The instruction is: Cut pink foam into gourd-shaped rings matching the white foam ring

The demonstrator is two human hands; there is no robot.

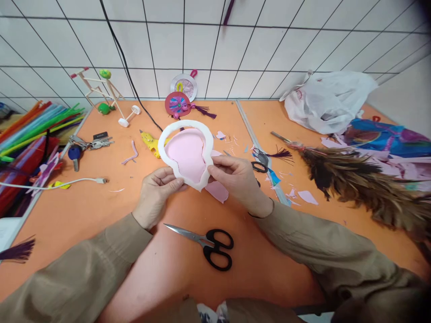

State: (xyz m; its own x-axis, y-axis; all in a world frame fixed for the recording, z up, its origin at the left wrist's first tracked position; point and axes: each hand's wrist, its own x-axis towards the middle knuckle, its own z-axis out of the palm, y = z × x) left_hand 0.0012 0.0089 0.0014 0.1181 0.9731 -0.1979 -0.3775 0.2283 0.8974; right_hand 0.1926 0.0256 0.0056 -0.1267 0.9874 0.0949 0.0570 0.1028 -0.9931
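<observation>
Between both hands I hold up a white foam frame [209, 142] with a rounded top and a narrower bottom. A pink sheet [186, 152] shows in its opening and leaves a gap under the top of the rim. My left hand [158, 190] pinches the lower left edge, thumb in front. On the lower right edge, my right hand [237, 179] pinches the rim between thumb and fingers. Behind the frame, partly hidden, is another pink piece [218, 192]. Black-handled scissors [210, 244] lie on the orange table just below my hands, blades pointing left.
A yellow glue gun [150, 142] lies behind my left hand. Round tasselled ornaments [177, 104] lean near the tiled wall. At left are keys [90, 143], a white cable [84, 180] and colourful pipe cleaners [40, 130]. A feather duster [353, 175] and plastic bag [330, 101] occupy the right.
</observation>
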